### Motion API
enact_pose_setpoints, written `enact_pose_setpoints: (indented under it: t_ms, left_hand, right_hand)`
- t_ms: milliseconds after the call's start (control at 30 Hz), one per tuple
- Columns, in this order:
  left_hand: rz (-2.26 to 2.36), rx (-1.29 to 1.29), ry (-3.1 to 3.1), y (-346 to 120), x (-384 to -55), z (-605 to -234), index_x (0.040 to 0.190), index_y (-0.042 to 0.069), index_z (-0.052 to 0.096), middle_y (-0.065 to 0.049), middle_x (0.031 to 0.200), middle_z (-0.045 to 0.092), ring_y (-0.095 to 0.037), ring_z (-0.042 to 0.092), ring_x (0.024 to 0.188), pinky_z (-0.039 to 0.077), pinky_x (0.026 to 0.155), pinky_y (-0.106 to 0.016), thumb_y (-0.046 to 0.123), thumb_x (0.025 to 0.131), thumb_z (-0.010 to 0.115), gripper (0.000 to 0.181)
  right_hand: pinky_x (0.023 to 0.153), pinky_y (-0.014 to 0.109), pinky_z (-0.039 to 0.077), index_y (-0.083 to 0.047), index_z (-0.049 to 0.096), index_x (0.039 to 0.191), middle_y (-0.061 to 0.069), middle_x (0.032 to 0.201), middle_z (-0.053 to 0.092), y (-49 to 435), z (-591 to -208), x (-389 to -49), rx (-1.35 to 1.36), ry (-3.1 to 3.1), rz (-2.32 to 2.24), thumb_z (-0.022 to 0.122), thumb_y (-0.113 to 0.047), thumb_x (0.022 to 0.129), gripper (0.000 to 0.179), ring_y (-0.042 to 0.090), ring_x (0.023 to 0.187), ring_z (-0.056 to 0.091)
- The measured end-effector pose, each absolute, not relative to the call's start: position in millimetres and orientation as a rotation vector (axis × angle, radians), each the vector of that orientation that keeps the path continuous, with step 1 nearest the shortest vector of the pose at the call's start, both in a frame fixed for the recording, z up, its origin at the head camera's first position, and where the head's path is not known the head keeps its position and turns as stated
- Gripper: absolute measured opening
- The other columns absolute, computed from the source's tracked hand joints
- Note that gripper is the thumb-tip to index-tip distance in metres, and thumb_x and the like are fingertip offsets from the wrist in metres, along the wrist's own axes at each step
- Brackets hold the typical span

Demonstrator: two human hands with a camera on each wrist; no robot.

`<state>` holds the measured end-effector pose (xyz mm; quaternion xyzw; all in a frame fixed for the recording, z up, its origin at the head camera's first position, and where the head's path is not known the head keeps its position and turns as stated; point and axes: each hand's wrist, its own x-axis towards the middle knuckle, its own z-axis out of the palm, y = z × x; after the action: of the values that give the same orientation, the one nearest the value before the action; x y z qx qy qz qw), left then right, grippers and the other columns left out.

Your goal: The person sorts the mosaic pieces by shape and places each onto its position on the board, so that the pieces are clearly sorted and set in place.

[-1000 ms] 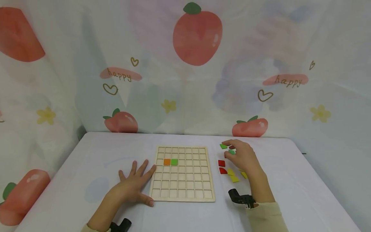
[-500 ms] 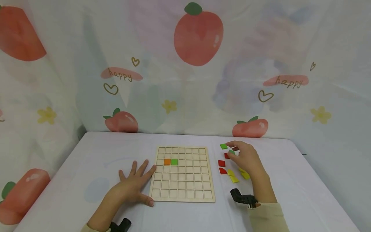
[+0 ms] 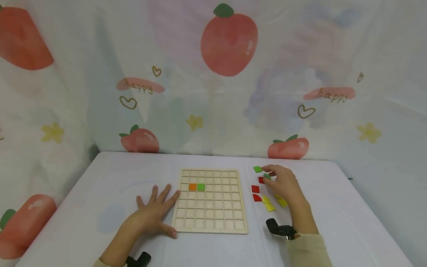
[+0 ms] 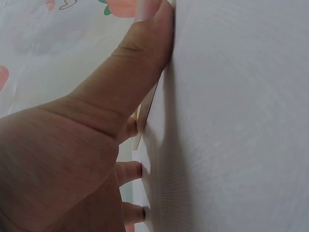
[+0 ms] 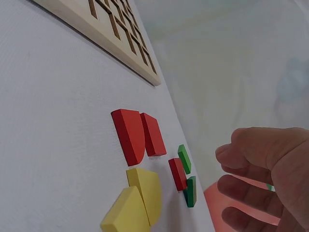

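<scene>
In the head view a wooden grid board (image 3: 209, 213) lies on the table, with an orange tile (image 3: 192, 187) and a green tile (image 3: 201, 187) side by side in its cells. My left hand (image 3: 151, 215) is spread flat, its index fingertip and thumb at the board's left edge. Over the loose pieces hovers my right hand (image 3: 283, 183), fingers loosely bent, thumb and index apart, with nothing visible between them. Around it lie a bright green tile (image 3: 257, 169), a darker green tile (image 3: 267, 176), red tiles (image 5: 129, 137) and yellow pieces (image 5: 128, 212), some with a rounded side.
The table (image 3: 207, 252) has a white cover. A printed cloth wall (image 3: 213, 111) rises behind its far edge. A black wrist mount (image 3: 280, 229) sits below the right hand, and another black mount (image 3: 138, 259) is by the left wrist.
My right hand has drawn slightly right and back from the bright green tile, uncovering more of a red tile. The left hand and the board keep their places.
</scene>
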<state>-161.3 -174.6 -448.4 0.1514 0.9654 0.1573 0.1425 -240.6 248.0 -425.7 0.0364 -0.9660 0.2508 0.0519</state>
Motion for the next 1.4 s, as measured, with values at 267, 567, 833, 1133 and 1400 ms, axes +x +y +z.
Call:
enact_pose_setpoints:
  t_ms: [267,567,833,1133,1400]
  left_hand:
    - [0.443,0.441,2.788,-173,-161,-446,0.159,0.026,0.025,-0.015,0.168,0.007,-0.055,-0.006,0.148,-0.004,0.095,-0.089,0.069,0.053,0.081,0.128]
    - [0.435,0.429,2.783,-175,-160,-447,0.160,0.026,0.025,-0.015,0.168,0.007,-0.055,-0.007,0.148,-0.004,0.095,-0.088,0.069,0.053,0.081,0.128]
    - [0.427,0.431,2.787,-174,-161,-447,0.160,0.026,0.025,-0.014,0.168,0.007,-0.054,-0.007,0.148,-0.004,0.095,-0.088,0.070,0.054,0.081,0.128]
    - [0.444,0.445,2.774,-172,-163,-445,0.160,0.026,0.024,-0.014,0.168,0.007,-0.054,-0.006,0.148,-0.004,0.096,-0.088,0.069,0.055,0.082,0.127]
    - [0.434,0.411,2.774,-172,-162,-442,0.159,0.026,0.025,-0.014,0.168,0.008,-0.054,-0.005,0.149,-0.004,0.097,-0.087,0.067,0.055,0.083,0.126]
  right_hand:
    - [0.095,0.057,0.049,-0.015,0.065,0.130,0.013,0.126,0.065,250,-430,-240,0.068,-2.949,0.774,0.066,-0.019,0.093,0.038,0.035,0.116,0.058]
    - [0.094,0.054,0.051,-0.014,0.067,0.127,0.012,0.117,0.068,245,-434,-243,0.094,-2.974,0.804,0.069,-0.017,0.091,0.035,0.033,0.112,0.058]
    - [0.089,0.045,0.053,-0.014,0.070,0.122,0.006,0.111,0.069,242,-434,-244,0.130,-3.052,0.867,0.070,-0.014,0.089,0.033,0.025,0.100,0.060]
    - [0.086,0.041,0.053,-0.015,0.072,0.117,0.002,0.107,0.067,241,-432,-241,0.165,-3.114,0.848,0.073,-0.014,0.088,0.030,0.022,0.096,0.057]
    - [0.083,0.038,0.054,-0.016,0.072,0.118,0.002,0.104,0.066,234,-432,-242,0.182,-3.130,0.864,0.074,-0.013,0.086,0.033,0.021,0.094,0.057]
